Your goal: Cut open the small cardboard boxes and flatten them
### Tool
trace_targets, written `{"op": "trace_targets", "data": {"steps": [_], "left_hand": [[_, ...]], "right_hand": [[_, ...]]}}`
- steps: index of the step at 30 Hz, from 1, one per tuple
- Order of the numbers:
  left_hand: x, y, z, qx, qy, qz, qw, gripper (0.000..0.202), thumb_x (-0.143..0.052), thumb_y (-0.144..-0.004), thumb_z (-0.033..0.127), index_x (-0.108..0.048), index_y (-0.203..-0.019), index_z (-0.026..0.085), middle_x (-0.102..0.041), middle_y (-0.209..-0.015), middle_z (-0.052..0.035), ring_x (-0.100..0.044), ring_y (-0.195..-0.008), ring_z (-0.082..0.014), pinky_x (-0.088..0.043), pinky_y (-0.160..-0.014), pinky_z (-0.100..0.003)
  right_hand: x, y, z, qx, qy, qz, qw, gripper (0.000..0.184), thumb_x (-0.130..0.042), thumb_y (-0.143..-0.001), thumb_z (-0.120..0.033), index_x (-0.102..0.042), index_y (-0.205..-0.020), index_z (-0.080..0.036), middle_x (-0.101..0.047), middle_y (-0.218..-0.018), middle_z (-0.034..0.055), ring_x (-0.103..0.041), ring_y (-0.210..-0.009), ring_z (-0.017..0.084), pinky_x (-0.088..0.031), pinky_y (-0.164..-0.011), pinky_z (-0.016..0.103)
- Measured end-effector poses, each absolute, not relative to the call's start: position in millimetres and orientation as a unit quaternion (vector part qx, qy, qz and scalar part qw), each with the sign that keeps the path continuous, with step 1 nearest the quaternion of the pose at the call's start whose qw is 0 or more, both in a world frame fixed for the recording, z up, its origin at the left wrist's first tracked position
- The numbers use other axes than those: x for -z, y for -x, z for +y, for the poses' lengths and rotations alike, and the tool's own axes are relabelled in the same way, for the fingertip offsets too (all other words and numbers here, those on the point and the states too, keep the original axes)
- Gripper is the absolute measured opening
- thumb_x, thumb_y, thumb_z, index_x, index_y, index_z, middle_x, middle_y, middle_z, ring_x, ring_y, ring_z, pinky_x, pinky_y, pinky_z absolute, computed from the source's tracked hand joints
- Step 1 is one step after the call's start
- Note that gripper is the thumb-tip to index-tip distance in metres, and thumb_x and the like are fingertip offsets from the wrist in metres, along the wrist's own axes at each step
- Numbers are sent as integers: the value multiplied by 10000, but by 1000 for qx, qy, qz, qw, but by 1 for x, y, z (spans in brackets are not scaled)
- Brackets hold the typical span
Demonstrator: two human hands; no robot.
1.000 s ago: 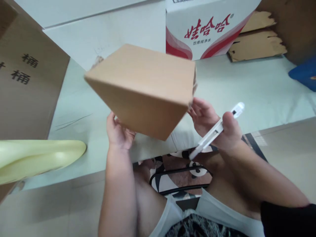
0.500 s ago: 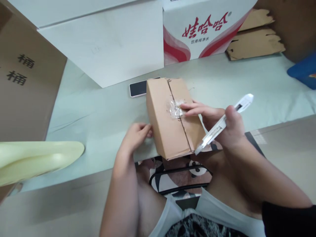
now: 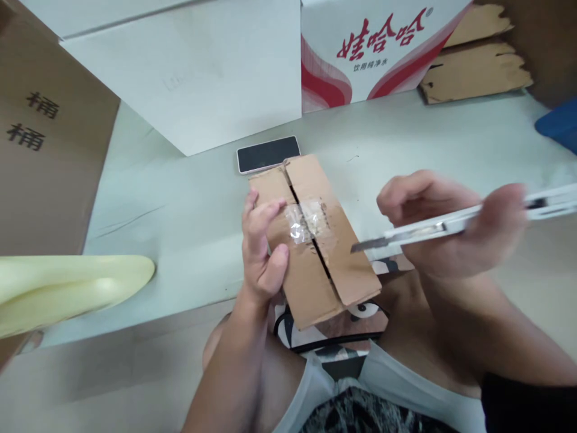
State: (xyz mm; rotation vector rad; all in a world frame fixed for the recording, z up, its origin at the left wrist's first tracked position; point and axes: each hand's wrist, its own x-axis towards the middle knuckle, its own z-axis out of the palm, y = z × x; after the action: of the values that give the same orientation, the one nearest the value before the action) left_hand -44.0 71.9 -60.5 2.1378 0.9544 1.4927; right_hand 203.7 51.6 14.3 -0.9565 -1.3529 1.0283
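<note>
A small brown cardboard box sits at the table's front edge, tilted towards me, its near end over my lap. Crumpled clear tape crosses the dark seam between its two top flaps. My left hand grips the box's left side, thumb and fingers reaching onto the top. To the right of the box, my right hand holds a white utility knife with its blade out. The blade tip points left, above the right flap; whether it touches the cardboard I cannot tell.
Behind the box lies a phone. A large white box and a red-and-white carton stand at the back. Cardboard pieces and a blue object are at right. At left are a pale yellow object and a big carton.
My left hand has moved up onto the box's edge. The box has turned and tipped towards me. My right hand has left the tape and moved right, swinging the knife so its blade points left.
</note>
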Motion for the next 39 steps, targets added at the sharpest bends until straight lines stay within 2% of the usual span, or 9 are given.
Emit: {"op": "trace_targets", "data": {"steps": [1, 3, 6, 10, 15, 21, 25, 30, 39], "left_hand": [[62, 41, 70, -533, -760, 326, 181, 509, -447, -1043, 404, -488, -1545, 331, -673, -1426, -32, -481, -1533, -327, -262, -1357, -647], [64, 35, 67, -538, -772, 288, 179, 490, -440, -1045, 349, -499, -1531, 342, -685, -1402, -21, -575, -1443, -294, -265, -1356, -651], [62, 28, 66, -542, -773, 273, 186, 473, -429, -1057, 327, -514, -1522, 336, -684, -1377, -30, -659, -1315, -245, -244, -1370, -621], [59, 25, 64, -537, -771, 286, 187, 480, -430, -1064, 360, -504, -1535, 310, -668, -1395, -51, -632, -1351, -259, -246, -1368, -605], [61, 26, 64, -525, -778, 296, 178, 471, -409, -1069, 386, -517, -1523, 315, -612, -1479, -63, -573, -1421, -275, -241, -1365, -615], [59, 29, 62, -505, -776, 334, 177, 456, -389, -1071, 428, -566, -1476, 317, -609, -1481, -78, -527, -1463, -317, -213, -1374, -637], [57, 29, 63, -511, -768, 343, 178, 465, -393, -1060, 417, -537, -1488, 302, -647, -1428, -61, -587, -1397, -293, -242, -1385, -560], [57, 29, 71, -501, -774, 351, 160, 439, -366, -1072, 440, -597, -1405, 272, -650, -1414, -65, -565, -1406, -295, -241, -1375, -596], [60, 32, 70, -505, -798, 285, 166, 474, -351, -1071, 351, -592, -1478, 364, -587, -1432, -56, -519, -1441, -287, -228, -1365, -620]], "right_hand": [[-19, -201, 49, -455, 411, -538, 578, 617, -462, -948, -829, -743, -858, -288, -626, -625, -5, -584, -503, 164, -513, -480, 329], [-23, -192, 45, -475, 396, -504, 603, 549, -549, -940, -808, -726, -930, -288, -655, -598, -22, -576, -436, 156, -410, -366, 292], [-17, -179, 42, -434, 386, -546, 604, 329, -703, -957, -615, -699, -1065, -304, -803, -834, 5, -770, -694, 189, -554, -491, 278], [-3, -176, 41, -390, 400, -615, 556, 271, -769, -956, -439, -664, -1193, -360, -829, -1001, -1, -804, -908, 195, -644, -712, 316], [-2, -184, 36, -333, 437, -658, 515, 279, -733, -975, -471, -667, -1211, -337, -825, -1013, 9, -798, -887, 192, -634, -738, 311], [-19, -185, 33, -281, 472, -714, 435, 292, -661, -993, -556, -697, -1140, -307, -813, -935, 30, -764, -777, 198, -598, -645, 319], [-17, -185, 31, -296, 482, -685, 458, 278, -663, -993, -556, -685, -1146, -324, -813, -931, 33, -772, -808, 211, -619, -680, 338], [-6, -181, 32, -295, 485, -669, 481, 269, -680, -994, -504, -692, -1163, -295, -814, -944, 19, -772, -822, 190, -607, -724, 321], [-8, -173, 37, -279, 469, -701, 459, 241, -677, -984, -491, -662, -1094, -277, -792, -893, 18, -712, -717, 164, -563, -666, 305]]}}
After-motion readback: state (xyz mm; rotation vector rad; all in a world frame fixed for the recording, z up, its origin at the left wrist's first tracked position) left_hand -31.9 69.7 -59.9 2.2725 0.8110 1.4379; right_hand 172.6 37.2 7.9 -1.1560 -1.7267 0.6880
